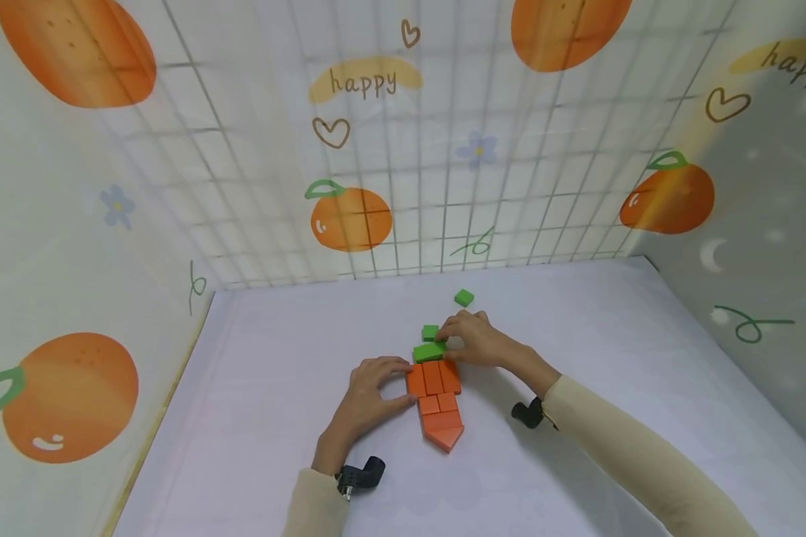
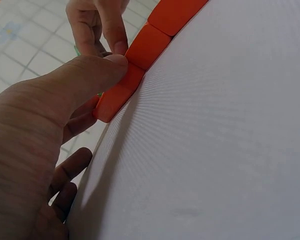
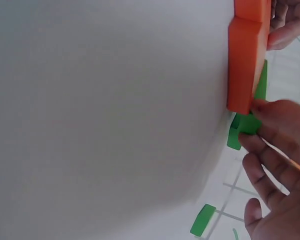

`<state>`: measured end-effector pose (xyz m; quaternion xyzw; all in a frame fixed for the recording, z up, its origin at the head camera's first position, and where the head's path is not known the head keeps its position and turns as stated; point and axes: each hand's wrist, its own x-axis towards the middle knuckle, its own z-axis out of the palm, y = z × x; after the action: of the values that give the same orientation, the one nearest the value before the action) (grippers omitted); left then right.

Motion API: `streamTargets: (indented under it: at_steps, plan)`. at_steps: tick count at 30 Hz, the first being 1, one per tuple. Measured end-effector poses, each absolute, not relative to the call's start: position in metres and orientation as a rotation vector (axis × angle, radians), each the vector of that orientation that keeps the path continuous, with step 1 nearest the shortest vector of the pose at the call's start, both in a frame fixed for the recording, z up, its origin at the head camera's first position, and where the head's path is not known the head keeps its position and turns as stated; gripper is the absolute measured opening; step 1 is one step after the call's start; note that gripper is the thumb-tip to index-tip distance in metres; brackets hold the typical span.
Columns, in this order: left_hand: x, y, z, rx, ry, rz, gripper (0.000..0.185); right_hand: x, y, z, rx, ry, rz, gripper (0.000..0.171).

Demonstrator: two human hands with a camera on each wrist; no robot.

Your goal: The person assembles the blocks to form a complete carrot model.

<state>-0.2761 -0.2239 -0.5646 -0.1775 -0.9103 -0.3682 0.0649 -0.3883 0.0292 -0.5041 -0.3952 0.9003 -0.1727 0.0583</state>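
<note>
My left hand (image 1: pixel 369 391) lies at the left side of an assembly of orange blocks (image 1: pixel 433 379). It pinches the leftmost orange block (image 1: pixel 416 380), thumb at the near end and fingers at the far end. Below that row come two small orange blocks (image 1: pixel 438 403), a wider one (image 1: pixel 441 421) and a pointed one (image 1: pixel 446 438). Across the table my right hand (image 1: pixel 478 339) holds the right end of a long green block (image 3: pixel 252 120) between thumb and fingers, right against the orange row. A smaller green block (image 1: pixel 430 333) sits just beyond it.
Farther back on the white table (image 1: pixel 295 328) lies a loose green block (image 1: pixel 464 297). A printed curtain (image 1: pixel 262 194) with oranges and grid lines stands behind the table and along both sides. Black wrist cameras (image 1: pixel 363 473) hang from both wrists near the surface.
</note>
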Motion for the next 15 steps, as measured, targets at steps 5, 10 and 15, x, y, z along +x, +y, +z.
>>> streamTargets:
  at_steps: [5,10,15]
  plan:
    - [-0.277,-0.224,-0.562,-0.526,-2.761,-1.1,0.05,-0.388,0.031,-0.502,-1.202,2.689,-0.522,0.026]
    - [-0.277,-0.224,-0.561,-0.519,-2.783,-1.091,0.05,-0.39,0.034,-0.5,-1.19,2.726,-0.581,0.025]
    - [-0.277,-0.223,-0.563,-0.526,-2.763,-1.098,0.049,-0.399,0.029,-0.499,-1.177,2.817,-0.599,0.027]
